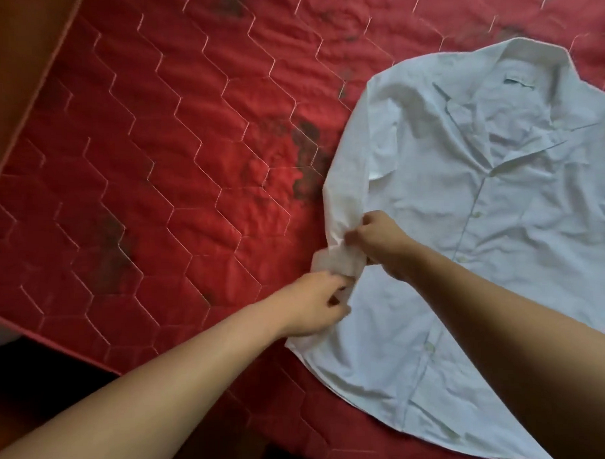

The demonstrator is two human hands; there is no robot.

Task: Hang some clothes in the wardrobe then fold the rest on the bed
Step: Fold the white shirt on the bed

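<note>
A white button-up shirt (pixel 482 223) lies flat, front up, on the red quilted bed (pixel 154 148), collar toward the far right. Its left sleeve runs down the shirt's left edge and ends in a rolled cuff (pixel 336 260). My left hand (pixel 314 304) pinches the cuff from below. My right hand (pixel 380 243) grips the sleeve just above the cuff, its forearm crossing over the shirt's body. The shirt's right side runs out of view.
The red quilt has hexagon stitching and dark blotches (pixel 305 153) near the shirt. The bed's edge (pixel 58 344) runs along the lower left, with dark floor below it. A brown surface (pixel 11 67) borders the bed at the upper left.
</note>
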